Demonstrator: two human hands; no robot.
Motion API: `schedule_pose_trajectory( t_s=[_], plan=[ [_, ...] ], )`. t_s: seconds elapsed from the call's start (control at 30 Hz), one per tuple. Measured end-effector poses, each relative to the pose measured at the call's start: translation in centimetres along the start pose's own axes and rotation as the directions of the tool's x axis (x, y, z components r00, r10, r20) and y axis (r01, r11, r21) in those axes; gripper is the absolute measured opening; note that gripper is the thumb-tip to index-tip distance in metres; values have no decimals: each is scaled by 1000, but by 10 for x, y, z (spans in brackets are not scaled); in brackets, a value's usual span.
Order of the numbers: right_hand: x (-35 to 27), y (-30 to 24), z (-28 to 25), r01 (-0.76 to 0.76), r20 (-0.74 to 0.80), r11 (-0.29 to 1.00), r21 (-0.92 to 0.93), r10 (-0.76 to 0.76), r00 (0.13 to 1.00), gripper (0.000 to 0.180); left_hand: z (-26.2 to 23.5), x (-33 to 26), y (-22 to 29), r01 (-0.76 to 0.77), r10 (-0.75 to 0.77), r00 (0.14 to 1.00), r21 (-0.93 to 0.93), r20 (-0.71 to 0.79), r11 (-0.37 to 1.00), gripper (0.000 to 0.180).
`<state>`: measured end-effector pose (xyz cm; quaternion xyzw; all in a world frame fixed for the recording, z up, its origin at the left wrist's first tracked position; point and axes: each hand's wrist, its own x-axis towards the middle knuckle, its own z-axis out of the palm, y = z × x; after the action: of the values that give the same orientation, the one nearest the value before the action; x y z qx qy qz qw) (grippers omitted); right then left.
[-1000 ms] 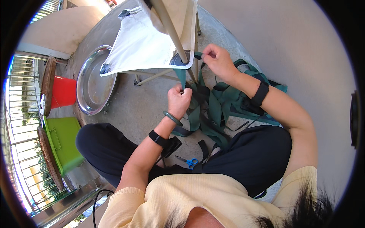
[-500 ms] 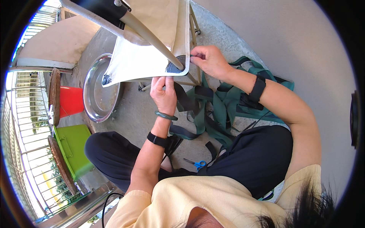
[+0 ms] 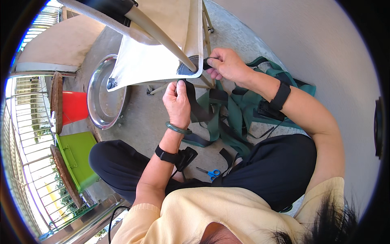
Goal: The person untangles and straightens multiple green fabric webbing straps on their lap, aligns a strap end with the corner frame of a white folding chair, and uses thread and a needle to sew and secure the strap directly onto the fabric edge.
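A folding chair with a cream fabric seat (image 3: 158, 53) and tan metal tubes stands in front of me. Its near right corner carries a dark patch (image 3: 187, 67) where a tube goes through. Below that corner my left hand (image 3: 177, 102), a green bangle on its wrist, pinches a black and dark green webbing strap (image 3: 196, 106). My right hand (image 3: 228, 66) grips a dark piece of the strap beside the seat's right edge, fingers closed. How the strap runs beneath the seat is hidden.
More green and black webbing (image 3: 233, 118) lies heaped on the concrete floor. Blue-handled scissors (image 3: 213, 175) rest between my legs. A round metal basin (image 3: 106, 101), a red bucket (image 3: 75, 107) and a green bin (image 3: 77, 160) stand at left, near a railing. A wall (image 3: 325, 61) rises at right.
My right hand has drawn slightly outward from the seat's edge, and a dark strap piece now shows in its fingers. The left hand has shifted slightly right, its thumb now showing on the strap.
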<state>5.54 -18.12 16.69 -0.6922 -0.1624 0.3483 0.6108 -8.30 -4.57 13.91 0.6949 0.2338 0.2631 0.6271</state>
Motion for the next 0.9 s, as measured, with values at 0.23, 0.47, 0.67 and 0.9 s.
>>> schedule_pose_trajectory(
  t_s=[0.23, 0.47, 0.67, 0.9],
  plan=[
    [4, 1, -10, 199, -35, 978, -65, -201, 979, 10, 2, 1, 3, -37, 36, 999, -61, -6, 997, 9],
    [37, 18, -8, 376, -23, 886, -271, -396, 918, 15, -28, 28, -10, -102, 102, 995, 24, 25, 994, 7],
    [67, 11, 2, 460, -89, 856, -237, -491, 867, 16, -35, 51, -18, -54, 51, 998, 98, 34, 994, 6],
    [82, -7, -10, 157, -49, 971, 180, -150, 987, 17, -37, 69, -9, 113, -91, 977, -105, 193, 988, 9]
  ],
)
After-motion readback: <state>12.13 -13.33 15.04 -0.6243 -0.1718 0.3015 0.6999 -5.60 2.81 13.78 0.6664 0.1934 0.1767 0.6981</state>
